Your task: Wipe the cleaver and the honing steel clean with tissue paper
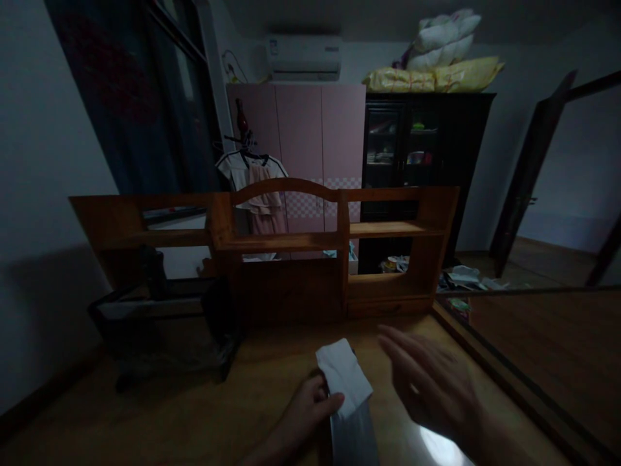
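Observation:
My left hand (pixel 315 404) is closed at the low middle, its thumb pressed on a folded white tissue or cloth (pixel 345 372). The white piece lies over the far end of a flat, dark grey, long object (pixel 354 437), whose kind I cannot make out; its near end runs out of the bottom of the view. To the right, my right hand (pixel 431 382) is raised above the wooden tabletop (pixel 272 362), apart from the white piece. Its fingers are stretched out and slightly blurred, with nothing visible in them.
A wooden shelf unit (pixel 281 243) rises along the tabletop's back. On the left stands a dark-framed, tank-like box (pixel 165 330). Beyond are a pink wardrobe (pixel 298 129), a black cabinet (pixel 466 142) and clothes on a hanger (pixel 259 188). A raised wooden edge (pixel 490 366) borders the right.

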Action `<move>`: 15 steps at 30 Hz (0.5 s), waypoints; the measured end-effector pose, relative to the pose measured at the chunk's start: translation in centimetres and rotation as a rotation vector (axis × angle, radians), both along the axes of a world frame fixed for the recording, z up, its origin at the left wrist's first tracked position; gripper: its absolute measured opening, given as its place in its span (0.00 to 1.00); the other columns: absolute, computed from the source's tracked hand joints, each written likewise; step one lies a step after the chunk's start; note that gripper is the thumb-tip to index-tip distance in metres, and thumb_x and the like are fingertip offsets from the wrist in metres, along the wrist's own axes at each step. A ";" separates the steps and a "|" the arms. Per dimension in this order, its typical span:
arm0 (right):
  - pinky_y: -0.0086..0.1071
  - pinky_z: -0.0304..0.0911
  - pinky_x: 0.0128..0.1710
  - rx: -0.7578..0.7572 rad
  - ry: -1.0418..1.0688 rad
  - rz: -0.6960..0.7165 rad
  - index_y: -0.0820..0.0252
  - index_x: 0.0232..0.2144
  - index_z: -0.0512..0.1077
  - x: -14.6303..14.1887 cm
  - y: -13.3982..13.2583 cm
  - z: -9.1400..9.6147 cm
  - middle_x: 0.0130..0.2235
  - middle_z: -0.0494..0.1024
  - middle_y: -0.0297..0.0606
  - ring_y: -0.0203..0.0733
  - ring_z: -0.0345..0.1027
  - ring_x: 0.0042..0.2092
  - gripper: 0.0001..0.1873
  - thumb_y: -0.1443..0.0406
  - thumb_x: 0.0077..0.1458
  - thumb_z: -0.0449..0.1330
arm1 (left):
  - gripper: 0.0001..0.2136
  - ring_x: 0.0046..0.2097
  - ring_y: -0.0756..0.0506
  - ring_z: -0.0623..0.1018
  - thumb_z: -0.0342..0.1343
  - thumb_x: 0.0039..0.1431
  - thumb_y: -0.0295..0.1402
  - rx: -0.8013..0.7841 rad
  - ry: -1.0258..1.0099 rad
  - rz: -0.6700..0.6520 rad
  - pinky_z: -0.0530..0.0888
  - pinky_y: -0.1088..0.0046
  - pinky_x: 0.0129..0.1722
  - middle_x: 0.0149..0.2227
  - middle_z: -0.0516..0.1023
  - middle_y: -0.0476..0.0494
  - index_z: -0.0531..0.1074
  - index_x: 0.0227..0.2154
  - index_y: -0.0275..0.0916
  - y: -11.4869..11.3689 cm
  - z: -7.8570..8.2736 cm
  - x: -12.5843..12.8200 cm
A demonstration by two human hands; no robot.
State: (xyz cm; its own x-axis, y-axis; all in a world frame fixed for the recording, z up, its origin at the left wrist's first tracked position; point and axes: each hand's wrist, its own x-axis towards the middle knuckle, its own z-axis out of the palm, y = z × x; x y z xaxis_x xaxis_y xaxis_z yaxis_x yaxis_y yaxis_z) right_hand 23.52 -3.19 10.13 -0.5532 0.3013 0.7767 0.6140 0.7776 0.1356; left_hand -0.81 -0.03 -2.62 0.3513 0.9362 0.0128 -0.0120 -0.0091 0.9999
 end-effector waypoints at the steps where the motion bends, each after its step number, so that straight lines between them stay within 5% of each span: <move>1: 0.40 0.66 0.51 -0.042 -0.052 0.022 0.56 0.59 0.58 -0.8 1.4 -0.7 0.55 0.69 0.45 0.45 0.64 0.54 0.25 0.71 0.60 0.49 | 0.22 0.31 0.48 0.73 0.61 0.49 0.45 -0.005 -0.014 -0.013 0.65 0.76 0.29 0.33 0.76 0.41 0.72 0.40 0.31 0.0 0.2 0.1; 8: 0.43 0.60 0.56 -0.479 -0.193 0.066 0.57 0.63 0.52 -4.0 5.0 -6.7 0.64 0.53 0.45 0.51 0.53 0.62 0.31 0.70 0.58 0.50 | 0.21 0.34 0.45 0.75 0.62 0.47 0.43 -0.064 -0.022 -0.010 0.68 0.73 0.33 0.35 0.77 0.40 0.72 0.39 0.32 0.0 0.6 0.3; 15: 0.43 0.55 0.59 -0.695 -0.149 0.107 0.49 0.64 0.48 -4.3 4.2 -7.7 0.67 0.41 0.38 0.49 0.44 0.65 0.31 0.69 0.60 0.48 | 0.22 0.31 0.46 0.75 0.62 0.46 0.43 -0.099 0.019 0.006 0.67 0.75 0.30 0.32 0.77 0.42 0.71 0.40 0.32 0.0 0.6 0.3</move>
State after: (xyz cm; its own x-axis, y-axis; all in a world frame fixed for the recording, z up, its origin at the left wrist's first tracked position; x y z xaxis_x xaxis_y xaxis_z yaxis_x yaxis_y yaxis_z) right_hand 19.23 1.00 2.44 -0.6924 0.6367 0.3394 0.5428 0.7696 -0.3363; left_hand -0.52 -0.03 -1.98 0.3449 0.9347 -0.0862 0.0070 0.0893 0.9960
